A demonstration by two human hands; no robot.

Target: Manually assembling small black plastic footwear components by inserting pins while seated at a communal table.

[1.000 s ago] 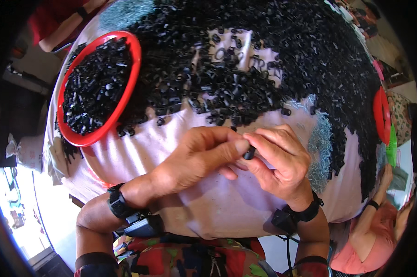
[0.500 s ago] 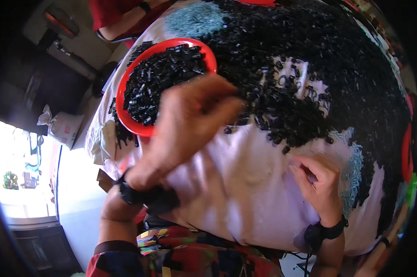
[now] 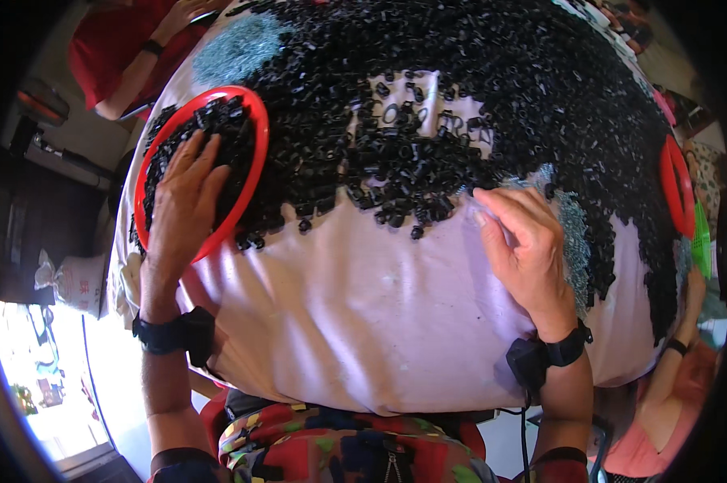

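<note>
While the left hand [image 3: 182,197] lies fingers spread over black pieces [image 3: 227,121] filling the red basin [image 3: 261,145], left of frame | right hand [image 3: 526,241], right of centre: thumb and forefinger curved, cannot tell if gripping | black heap [image 3: 557,105], upper frame | dark lettering [image 3: 470,127] on pale cloth [image 3: 339,306], upper centre; reddish print on sack [image 3: 82,278], lower left

- Pale pink tabletop [image 3: 363,322]
- Black parts [image 3: 476,64], far edge
- Red basin [image 3: 261,137], left edge
- Grey-blue bits [image 3: 239,50], far left edge
- Red, green and black patterned clothing [image 3: 323,455], near edge
</note>
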